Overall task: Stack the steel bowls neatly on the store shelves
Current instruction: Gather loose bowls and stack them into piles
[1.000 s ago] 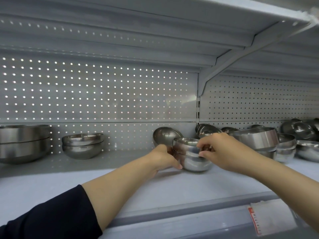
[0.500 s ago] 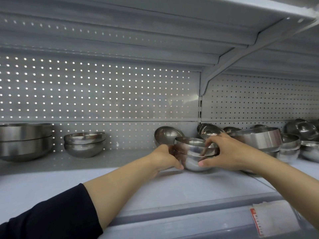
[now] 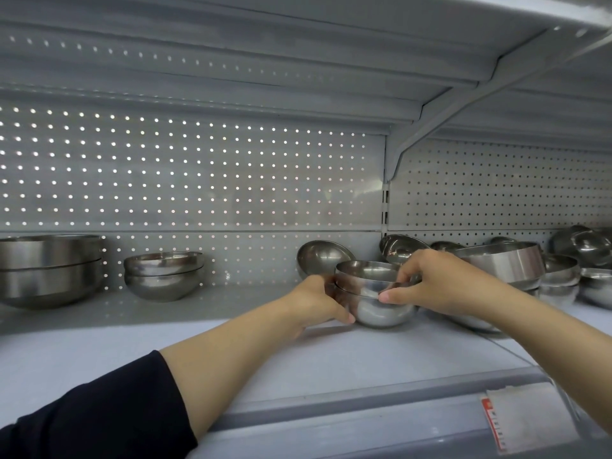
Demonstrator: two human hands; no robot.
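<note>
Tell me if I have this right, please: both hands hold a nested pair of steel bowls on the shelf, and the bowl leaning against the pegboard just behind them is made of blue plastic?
Not quite. The head view shows the left hand and right hand on the nested pair of steel bowls on the shelf, but the leaning bowl behind them is shiny steel, not blue plastic.

No text can be read anywhere. The only printed item is a white paper price label (image 3: 526, 420) with a red strip down its left edge, sitting in the shelf's front rail (image 3: 364, 422) at about five o'clock; its small dark characters are showing too blurred and too tilted to make out. The steel bowls are showing no legible marks.
</note>
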